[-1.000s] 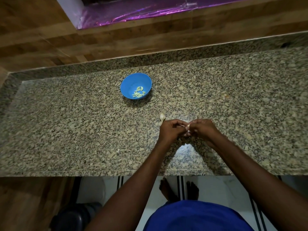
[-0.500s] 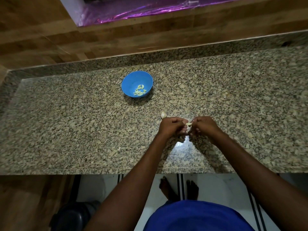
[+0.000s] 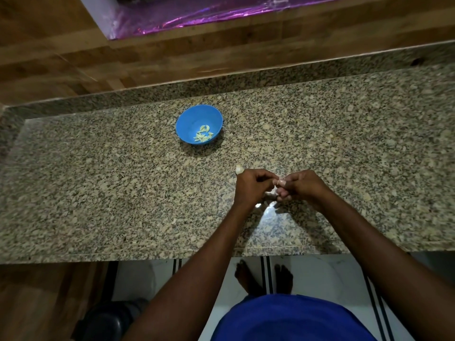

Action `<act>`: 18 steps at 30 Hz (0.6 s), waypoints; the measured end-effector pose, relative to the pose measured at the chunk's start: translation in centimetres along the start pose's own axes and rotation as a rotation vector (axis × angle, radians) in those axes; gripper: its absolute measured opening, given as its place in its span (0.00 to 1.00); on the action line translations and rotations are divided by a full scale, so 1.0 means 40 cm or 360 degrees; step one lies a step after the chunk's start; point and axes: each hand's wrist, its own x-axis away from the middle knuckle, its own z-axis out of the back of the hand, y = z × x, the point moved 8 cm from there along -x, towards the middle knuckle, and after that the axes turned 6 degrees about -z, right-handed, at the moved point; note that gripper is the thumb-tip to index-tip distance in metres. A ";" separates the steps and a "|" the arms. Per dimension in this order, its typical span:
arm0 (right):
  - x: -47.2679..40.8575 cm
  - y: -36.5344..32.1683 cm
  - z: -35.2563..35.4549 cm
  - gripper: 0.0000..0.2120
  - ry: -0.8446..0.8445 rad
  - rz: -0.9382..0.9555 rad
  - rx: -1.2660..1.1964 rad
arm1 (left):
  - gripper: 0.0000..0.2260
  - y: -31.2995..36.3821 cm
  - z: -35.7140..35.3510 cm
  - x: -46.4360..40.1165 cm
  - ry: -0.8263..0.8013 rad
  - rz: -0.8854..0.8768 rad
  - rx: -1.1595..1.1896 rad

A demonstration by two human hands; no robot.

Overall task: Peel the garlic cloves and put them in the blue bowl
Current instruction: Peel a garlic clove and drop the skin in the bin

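A: Speckled granite, tan and black, made up the countertop (image 3: 98,193), and both bare hands met just above its near part. The left hand (image 3: 251,187) and the right hand (image 3: 302,187) were curled toward each other, fingertips nearly touching.

B: What sat between them?

A: A small pale garlic clove (image 3: 280,181), pinched at the meeting point. The right hand's thumb and fingers were closed round it; only a pale sliver showed. The left hand's fingers were also bent in on that spot, but whether they actually gripped the clove or only a bit of its skin, I could not tell.

B: Anything near that grip?

A: Just beyond the left hand's knuckles, touching or almost touching them, lay a whitish unpeeled garlic clove (image 3: 238,169) on the stone. Directly beneath the grip a few pale scraps, probably garlic skins (image 3: 267,201), lay on the counter beside a glossy reflection.

B: And the bowl?

A: The round blue plastic bowl (image 3: 190,119) stood well beyond the grip and off to its left, upright on the granite. Inside it a cluster of pale yellow-green peeled garlic cloves (image 3: 203,135) lay at the bottom, toward the side nearer the hands.

B: Behind that?

A: A wooden wall panel (image 3: 172,60) rose beyond the counter's back edge, with a shiny purple foil sheet (image 3: 197,13) above it.
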 end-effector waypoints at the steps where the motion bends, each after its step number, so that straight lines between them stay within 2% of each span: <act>1: -0.001 0.000 0.003 0.09 0.0003 -0.0011 0.0005 | 0.05 0.002 -0.001 0.001 0.0006 -0.0006 0.0001; 5: 0.002 -0.026 0.007 0.06 0.0009 0.0078 0.0295 | 0.05 0.001 0.001 0.003 0.0034 0.0007 0.0035; 6: 0.005 -0.039 0.005 0.06 0.0041 0.0130 0.0462 | 0.04 0.000 0.001 0.005 0.0037 0.0009 0.0042; 9: 0.010 -0.084 -0.005 0.08 0.0286 0.0315 0.1288 | 0.04 0.003 -0.005 0.004 0.0056 -0.0037 -0.0019; 11: 0.025 -0.103 -0.012 0.10 0.0471 0.0390 0.1574 | 0.03 0.002 -0.008 -0.003 0.0078 -0.0059 -0.0097; 13: 0.025 -0.102 -0.008 0.06 0.0503 0.0465 0.1535 | 0.04 -0.011 -0.008 -0.014 0.0053 -0.0015 -0.0077; 14: 0.019 -0.093 -0.004 0.05 0.0420 0.0472 0.1359 | 0.04 -0.021 -0.007 -0.018 0.0029 0.0024 -0.0012; 18: 0.004 -0.046 0.010 0.06 -0.0074 0.0250 0.0335 | 0.06 -0.057 -0.007 -0.015 -0.0026 0.0211 0.0324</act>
